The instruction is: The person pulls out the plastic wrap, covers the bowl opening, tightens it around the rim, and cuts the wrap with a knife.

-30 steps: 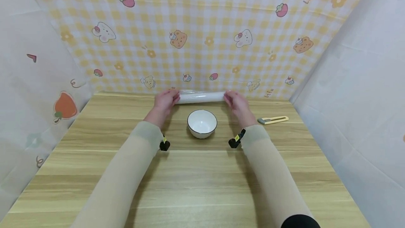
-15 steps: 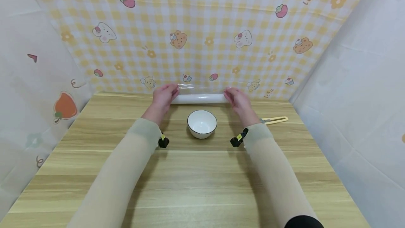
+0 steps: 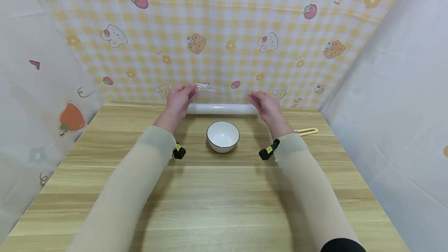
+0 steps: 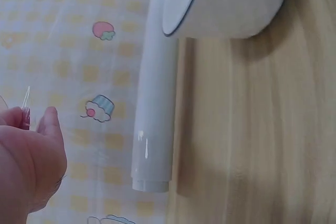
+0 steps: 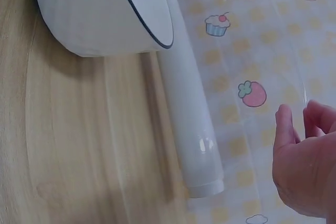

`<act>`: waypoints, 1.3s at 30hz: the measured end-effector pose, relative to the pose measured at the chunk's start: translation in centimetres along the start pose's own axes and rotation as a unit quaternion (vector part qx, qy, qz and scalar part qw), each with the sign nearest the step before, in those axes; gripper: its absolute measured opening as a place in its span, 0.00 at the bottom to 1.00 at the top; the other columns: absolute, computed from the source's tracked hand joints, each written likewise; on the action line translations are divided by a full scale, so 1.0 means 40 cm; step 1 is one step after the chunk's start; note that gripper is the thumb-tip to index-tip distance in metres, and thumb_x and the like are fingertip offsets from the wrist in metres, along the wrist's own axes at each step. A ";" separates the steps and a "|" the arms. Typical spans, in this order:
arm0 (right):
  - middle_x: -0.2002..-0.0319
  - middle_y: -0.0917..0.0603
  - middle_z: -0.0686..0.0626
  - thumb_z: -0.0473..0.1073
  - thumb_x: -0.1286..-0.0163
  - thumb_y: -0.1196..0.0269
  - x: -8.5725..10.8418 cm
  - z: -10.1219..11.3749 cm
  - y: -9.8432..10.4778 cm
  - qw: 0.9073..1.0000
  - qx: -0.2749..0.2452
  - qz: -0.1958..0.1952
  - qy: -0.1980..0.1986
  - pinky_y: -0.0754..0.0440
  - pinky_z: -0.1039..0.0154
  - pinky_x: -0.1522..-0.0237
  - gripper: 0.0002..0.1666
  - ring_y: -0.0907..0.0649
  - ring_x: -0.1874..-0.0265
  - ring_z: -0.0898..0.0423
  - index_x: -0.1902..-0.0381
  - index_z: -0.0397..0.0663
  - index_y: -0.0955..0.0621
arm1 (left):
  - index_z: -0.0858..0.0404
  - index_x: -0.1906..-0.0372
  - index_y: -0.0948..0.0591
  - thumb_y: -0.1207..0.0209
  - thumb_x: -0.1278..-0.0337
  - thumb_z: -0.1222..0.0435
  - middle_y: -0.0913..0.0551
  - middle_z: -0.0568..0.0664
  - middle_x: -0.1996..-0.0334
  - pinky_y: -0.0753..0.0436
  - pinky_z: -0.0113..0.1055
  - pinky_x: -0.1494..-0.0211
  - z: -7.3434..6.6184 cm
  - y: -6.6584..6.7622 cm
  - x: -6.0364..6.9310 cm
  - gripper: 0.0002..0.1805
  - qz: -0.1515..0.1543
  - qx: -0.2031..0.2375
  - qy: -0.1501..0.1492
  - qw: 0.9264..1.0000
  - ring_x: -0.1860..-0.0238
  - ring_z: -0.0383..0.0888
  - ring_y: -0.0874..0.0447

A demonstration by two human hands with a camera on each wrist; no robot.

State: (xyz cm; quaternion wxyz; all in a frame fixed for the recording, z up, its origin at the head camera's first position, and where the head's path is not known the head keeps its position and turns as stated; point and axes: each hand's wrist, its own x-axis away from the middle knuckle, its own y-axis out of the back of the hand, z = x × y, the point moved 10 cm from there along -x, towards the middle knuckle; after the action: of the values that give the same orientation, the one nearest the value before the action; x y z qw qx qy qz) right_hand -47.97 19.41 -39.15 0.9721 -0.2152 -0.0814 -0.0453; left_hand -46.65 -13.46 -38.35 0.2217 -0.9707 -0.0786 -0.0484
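Note:
A roll of plastic wrap [image 3: 222, 109] lies across the back of the wooden table, against the patterned cloth. Clear film [image 3: 204, 86] rises from it, stretched between both hands and hard to see against the cloth. My left hand [image 3: 179, 101] pinches the film's left corner, where it bunches into shiny creases; the left wrist view shows this pinched tip [image 4: 26, 100]. At the other side, my right hand [image 3: 267, 107] pinches the film's right corner above the roll's end. In front of the roll stands a white bowl [image 3: 223, 137] with a dark rim, touched by neither hand.
A yellow utility knife [image 3: 308, 132] lies to the right, partly hidden behind the right wrist. The yellow checked cloth [image 3: 231, 30] hangs right behind the roll, and white cloth walls [image 3: 402, 108] stand at both sides.
Both hands have risen and moved slightly apart, drawing film up off the roll. The roll stays at the back of the table, and the bowl has not moved.

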 end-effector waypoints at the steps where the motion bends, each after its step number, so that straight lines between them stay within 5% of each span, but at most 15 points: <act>1: 0.59 0.09 0.49 0.30 0.21 0.34 0.002 0.003 -0.001 1.000 0.001 0.002 0.000 0.16 0.63 0.32 0.04 0.09 0.48 0.54 0.52 0.40 0.16 | 0.68 0.39 0.15 0.36 0.21 0.67 0.14 0.60 0.34 0.16 0.35 0.28 -0.005 -0.002 0.001 0.13 -0.001 0.006 -0.002 1.000 0.30 0.50 0.15; 7: 0.59 0.09 0.49 0.31 0.21 0.33 0.012 0.025 -0.011 1.000 0.008 0.005 0.013 0.12 0.64 0.37 0.03 0.09 0.52 0.55 0.55 0.41 0.14 | 0.64 0.53 0.12 0.35 0.22 0.69 0.09 0.49 0.55 0.15 0.35 0.29 -0.031 -0.015 0.008 0.04 0.002 0.034 -0.017 0.999 0.42 0.45 0.10; 11: 0.57 0.08 0.48 0.31 0.21 0.34 0.018 0.043 -0.018 1.000 0.009 0.006 0.021 0.12 0.65 0.38 0.03 0.09 0.52 0.55 0.55 0.42 0.14 | 0.62 0.56 0.11 0.35 0.23 0.69 0.09 0.46 0.61 0.14 0.33 0.32 -0.040 -0.021 0.011 0.04 0.003 0.040 -0.021 0.999 0.50 0.40 0.09; 16: 0.55 0.09 0.46 0.32 0.20 0.34 0.026 0.059 -0.024 0.999 0.009 0.013 0.028 0.11 0.66 0.39 0.04 0.10 0.47 0.53 0.58 0.43 0.13 | 0.63 0.54 0.10 0.33 0.25 0.69 0.08 0.46 0.62 0.11 0.30 0.39 -0.045 -0.026 0.016 0.03 0.003 0.051 -0.017 0.999 0.55 0.39 0.07; 23: 0.57 0.08 0.47 0.32 0.20 0.34 0.038 0.073 -0.029 0.999 -0.001 0.018 0.035 0.12 0.65 0.38 0.05 0.09 0.53 0.57 0.59 0.44 0.13 | 0.62 0.55 0.10 0.33 0.24 0.69 0.08 0.48 0.59 0.11 0.30 0.37 -0.058 -0.037 0.027 0.03 0.009 0.047 -0.022 0.999 0.42 0.46 0.09; 31: 0.61 0.07 0.48 0.31 0.23 0.32 0.041 0.089 -0.025 0.998 -0.020 0.011 0.053 0.10 0.65 0.42 0.03 0.09 0.56 0.57 0.58 0.41 0.11 | 0.61 0.61 0.11 0.33 0.25 0.70 0.07 0.48 0.61 0.11 0.30 0.39 -0.073 -0.051 0.030 0.05 0.017 0.073 -0.032 0.997 0.52 0.41 0.07; 39: 0.59 0.08 0.48 0.34 0.24 0.29 0.054 0.102 -0.027 0.998 0.001 0.012 0.067 0.09 0.67 0.45 0.01 0.09 0.54 0.57 0.58 0.42 0.12 | 0.66 0.54 0.11 0.32 0.26 0.71 0.07 0.50 0.59 0.17 0.38 0.28 -0.087 -0.057 0.040 0.03 0.022 0.084 -0.036 0.996 0.51 0.42 0.07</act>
State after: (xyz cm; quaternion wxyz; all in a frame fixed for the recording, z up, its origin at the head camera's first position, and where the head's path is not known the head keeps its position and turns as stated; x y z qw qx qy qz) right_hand -46.56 20.06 -34.68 0.9761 -0.2116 -0.0140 -0.0481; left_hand -45.67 -12.74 -34.06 0.3005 -0.9513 -0.0686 -0.0019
